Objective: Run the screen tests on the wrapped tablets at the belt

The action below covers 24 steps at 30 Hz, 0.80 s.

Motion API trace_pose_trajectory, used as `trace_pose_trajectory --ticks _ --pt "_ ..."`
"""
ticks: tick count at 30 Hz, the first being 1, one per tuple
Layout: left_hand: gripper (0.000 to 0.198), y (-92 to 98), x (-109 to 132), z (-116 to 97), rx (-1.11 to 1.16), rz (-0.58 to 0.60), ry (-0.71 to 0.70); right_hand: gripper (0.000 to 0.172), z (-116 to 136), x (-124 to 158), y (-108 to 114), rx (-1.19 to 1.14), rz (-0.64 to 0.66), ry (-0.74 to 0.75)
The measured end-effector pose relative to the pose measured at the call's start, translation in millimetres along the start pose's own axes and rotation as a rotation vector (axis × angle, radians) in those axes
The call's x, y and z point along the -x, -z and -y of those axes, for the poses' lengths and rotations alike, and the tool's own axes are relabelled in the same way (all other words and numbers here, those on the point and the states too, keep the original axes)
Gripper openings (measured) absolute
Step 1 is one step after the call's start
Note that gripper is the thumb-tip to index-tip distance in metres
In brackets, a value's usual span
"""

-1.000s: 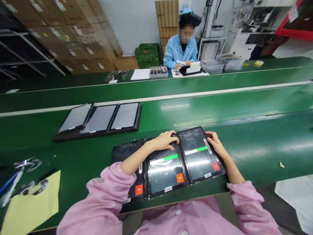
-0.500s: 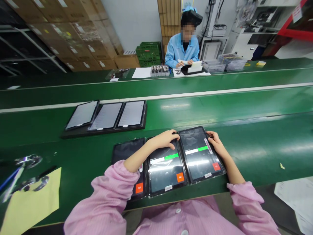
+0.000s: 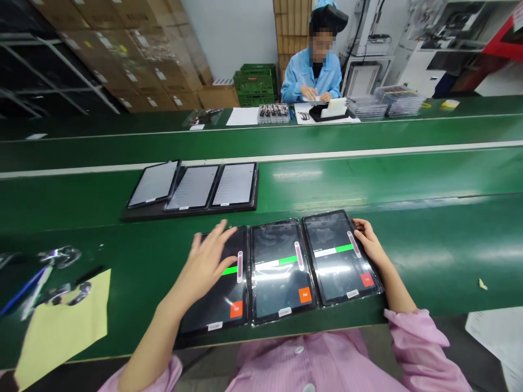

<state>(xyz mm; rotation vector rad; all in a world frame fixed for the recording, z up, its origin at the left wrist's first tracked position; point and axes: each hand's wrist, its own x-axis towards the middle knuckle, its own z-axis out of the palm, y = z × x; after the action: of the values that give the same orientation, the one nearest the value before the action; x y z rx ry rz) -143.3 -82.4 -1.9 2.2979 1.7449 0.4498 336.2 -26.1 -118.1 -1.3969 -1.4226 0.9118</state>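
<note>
Since the earlier frame the left hand (image 3: 206, 256) has gone from the middle tablet (image 3: 280, 283) to the left tablet (image 3: 223, 305), flat and spread, grasping nothing. Bent fingers of the right hand (image 3: 368, 242) steady the edge of the right tablet (image 3: 339, 272); whether they grip it I cannot tell. All three lie screen-up, side by side on the bench (image 3: 429, 245), within reach. Their small text is unreadable.

Glossy dark green bench (image 3: 441, 245), one white stripe (image 3: 368, 153) along it. The three near tablets (image 3: 278, 288) are black, each lit with a white-and-green bar, pink slider and orange-red square. Pale pink, finely striped sleeve (image 3: 420, 348). Yellow sheet (image 3: 61, 326). Light blue coat (image 3: 300, 73) on the person opposite; green crates (image 3: 255, 84) behind.
</note>
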Motion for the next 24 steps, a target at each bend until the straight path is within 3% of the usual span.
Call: trace_pose_trajectory --ticks 2,4,6,8,13,17,20,24 --pt "0.064 -2.1 35.5 28.2 0.087 -0.142 0.241 0.045 -2.5 0.2 -0.4 0.003 -0.017 -0.006" --pt "0.077 -11.2 70.2 53.2 0.325 -0.249 0.487 0.048 -4.6 0.4 -0.6 0.005 -0.039 -0.013" --pt "0.091 -23.4 99.5 69.7 0.620 -0.264 0.705 0.051 -5.5 0.5 -0.6 0.007 -0.062 -0.021" --pt "0.099 -35.1 118.6 76.3 0.850 -0.208 0.842 0.053 -5.0 0.4 -0.2 0.009 -0.077 -0.029" --pt "0.101 -45.0 118.3 72.3 0.966 -0.156 0.887 0.051 -2.3 3.6 2.3 0.008 -0.065 -0.039" --pt "0.098 -33.0 98.8 74.5 0.884 -0.079 0.902 0.052 -2.0 15.0 0.9 -0.021 -0.077 -0.088" --pt "0.091 -24.1 91.2 77.3 0.842 -0.043 0.837 0.055 2.1 27.8 -0.5 -0.068 -0.105 -0.129" --pt "0.091 -23.7 95.4 79.0 0.844 -0.015 0.782 0.077 17.3 54.7 7.5 -0.039 0.088 -0.091"
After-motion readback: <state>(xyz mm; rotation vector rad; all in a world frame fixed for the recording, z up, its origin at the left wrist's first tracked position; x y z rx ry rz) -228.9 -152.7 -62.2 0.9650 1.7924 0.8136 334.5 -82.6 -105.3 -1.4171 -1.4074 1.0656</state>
